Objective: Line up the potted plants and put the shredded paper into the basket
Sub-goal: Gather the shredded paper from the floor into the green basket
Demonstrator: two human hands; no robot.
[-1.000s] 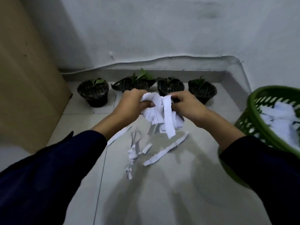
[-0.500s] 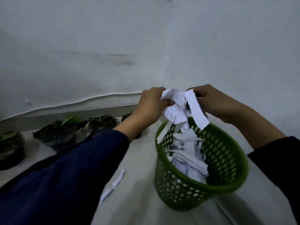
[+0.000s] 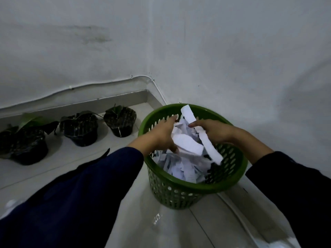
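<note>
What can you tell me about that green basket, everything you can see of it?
The green basket is round and looks like plastic, with a smooth thick rim and walls pierced by rows of oval holes. It stands upright on the pale floor in the corner of the room, right of the potted plants. It is partly filled with white shredded paper. Both hands, the left hand and the right hand, reach over its opening with more strips.
</note>
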